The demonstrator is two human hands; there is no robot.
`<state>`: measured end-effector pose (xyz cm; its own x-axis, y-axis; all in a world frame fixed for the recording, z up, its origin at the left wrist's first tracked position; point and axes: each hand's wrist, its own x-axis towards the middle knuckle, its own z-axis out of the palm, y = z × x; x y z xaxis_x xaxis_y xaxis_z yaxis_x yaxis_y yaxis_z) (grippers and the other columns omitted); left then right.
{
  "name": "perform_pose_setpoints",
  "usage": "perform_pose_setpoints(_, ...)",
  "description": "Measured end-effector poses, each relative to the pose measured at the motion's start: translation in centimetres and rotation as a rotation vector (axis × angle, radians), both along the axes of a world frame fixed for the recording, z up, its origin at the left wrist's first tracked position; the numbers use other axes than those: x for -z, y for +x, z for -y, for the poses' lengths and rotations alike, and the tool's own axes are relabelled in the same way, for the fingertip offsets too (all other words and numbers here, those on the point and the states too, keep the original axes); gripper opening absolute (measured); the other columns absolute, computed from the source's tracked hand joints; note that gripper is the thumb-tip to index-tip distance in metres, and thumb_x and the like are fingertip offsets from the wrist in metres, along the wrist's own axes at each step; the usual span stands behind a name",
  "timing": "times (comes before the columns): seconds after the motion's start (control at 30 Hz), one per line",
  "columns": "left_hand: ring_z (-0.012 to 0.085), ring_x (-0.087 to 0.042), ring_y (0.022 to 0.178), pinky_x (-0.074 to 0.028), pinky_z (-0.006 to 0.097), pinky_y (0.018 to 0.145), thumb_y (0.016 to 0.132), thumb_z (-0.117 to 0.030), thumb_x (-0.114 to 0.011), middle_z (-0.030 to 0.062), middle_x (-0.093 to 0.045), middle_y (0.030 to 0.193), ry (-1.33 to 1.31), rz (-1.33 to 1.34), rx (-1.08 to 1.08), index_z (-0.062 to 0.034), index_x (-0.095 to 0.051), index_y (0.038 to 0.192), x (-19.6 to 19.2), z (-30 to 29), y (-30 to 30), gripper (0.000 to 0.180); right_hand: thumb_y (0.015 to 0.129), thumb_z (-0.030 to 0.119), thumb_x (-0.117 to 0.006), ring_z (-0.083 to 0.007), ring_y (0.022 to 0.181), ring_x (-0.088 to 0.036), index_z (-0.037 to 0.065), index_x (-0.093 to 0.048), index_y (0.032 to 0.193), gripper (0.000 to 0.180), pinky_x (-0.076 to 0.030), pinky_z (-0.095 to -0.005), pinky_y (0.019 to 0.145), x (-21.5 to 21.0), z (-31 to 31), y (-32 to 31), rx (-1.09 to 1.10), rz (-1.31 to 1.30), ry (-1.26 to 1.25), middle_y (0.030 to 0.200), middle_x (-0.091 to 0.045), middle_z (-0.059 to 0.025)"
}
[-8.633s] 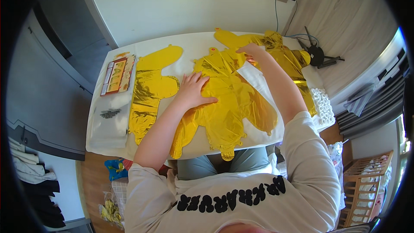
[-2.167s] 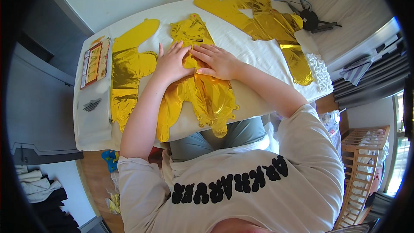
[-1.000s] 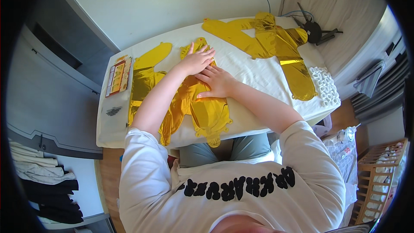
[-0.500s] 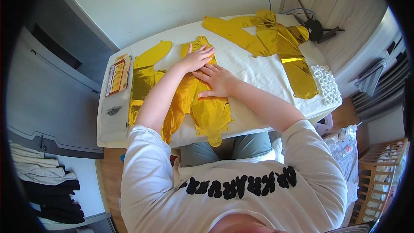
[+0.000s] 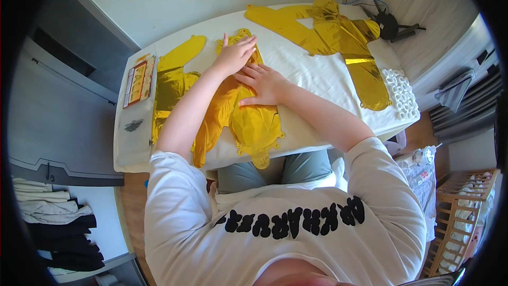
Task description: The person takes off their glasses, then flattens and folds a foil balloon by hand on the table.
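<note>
A flat gold foil balloon (image 5: 257,127) lies in front of me on the white-covered table, creased, with small tabs along its rounded near end. My left hand (image 5: 236,55) is on its far part, fingers stretched out and thumb raised. Just nearer and to the right, my right hand (image 5: 264,86) lies flat on the foil with fingers spread. Neither hand grips anything. Another piece of gold foil (image 5: 170,90) lies to the left, partly hidden by my left forearm. A larger gold foil balloon (image 5: 338,37) is spread at the far right.
White rings (image 5: 401,95) cluster at the table's right edge. A black device with antennas (image 5: 389,25) stands at the far right corner. On the left are a printed card (image 5: 139,82) and dark thin pieces (image 5: 134,125). A wooden crib (image 5: 460,212) stands at the lower right.
The whole view has shifted slightly. My left hand has slid a little farther along the foil, its thumb lifting. My right hand stays about in place on the balloon.
</note>
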<state>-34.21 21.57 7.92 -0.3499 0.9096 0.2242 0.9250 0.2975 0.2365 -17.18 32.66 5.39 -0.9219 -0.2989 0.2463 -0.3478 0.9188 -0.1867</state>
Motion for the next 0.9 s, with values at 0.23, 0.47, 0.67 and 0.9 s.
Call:
perform_pose_setpoints(0.23, 0.0243, -0.067, 0.091, -0.052, 0.040, 0.088, 0.082, -0.015, -0.080, 0.0034, -0.069, 0.098, 0.318, -0.106, 0.558, -0.0161, -0.079, 0.104, -1.1, 5.2, 9.6, 0.022, 0.093, 0.061, -0.061, -0.0340, 0.158, -0.025, 0.016, -0.038, 0.162, 0.086, -0.018, -0.0451, 0.131, 1.6, -1.6, -0.8, 0.013, 0.040, 0.266, 0.170, -0.031, -0.0151)
perform_pose_setpoints(0.47, 0.0216, -0.063, 0.097, -0.050, 0.036, 0.088, 0.082, -0.024, -0.082, -0.0008, -0.065, 0.101, 0.280, -0.125, 0.554, -0.0181, -0.078, 0.118, 0.4, 7.5, 12.4, 0.037, 0.093, 0.043, -0.062, -0.0330, 0.159, -0.024, 0.018, -0.030, 0.166, 0.083, -0.020, -0.0441, 0.130, -0.1, -0.2, -0.4, 0.033, 0.090, 0.222, 0.172, -0.027, -0.0136)
perform_pose_setpoints(0.67, 0.0205, -0.059, 0.109, -0.046, 0.038, 0.095, 0.089, -0.034, -0.077, -0.0013, -0.063, 0.114, 0.134, -0.217, 0.487, -0.0193, -0.074, 0.131, 1.0, 7.9, 13.5, 0.044, 0.088, 0.032, -0.065, -0.0336, 0.157, -0.029, 0.015, -0.034, 0.163, 0.083, -0.024, -0.0444, 0.129, 0.0, -0.2, -0.1, 0.016, 0.034, 0.190, 0.170, -0.030, -0.0153)
perform_pose_setpoints(0.9, 0.0179, -0.055, 0.114, -0.042, 0.039, 0.100, 0.095, -0.045, -0.070, -0.0033, -0.063, 0.120, 0.110, -0.267, 0.539, -0.0229, -0.072, 0.133, 1.4, 8.4, 13.6, 0.044, 0.095, 0.045, -0.060, -0.0311, 0.159, -0.025, 0.019, -0.033, 0.164, 0.078, -0.020, -0.0436, 0.130, -0.2, 0.0, -0.2, 0.044, 0.097, 0.216, 0.172, -0.027, -0.0127)
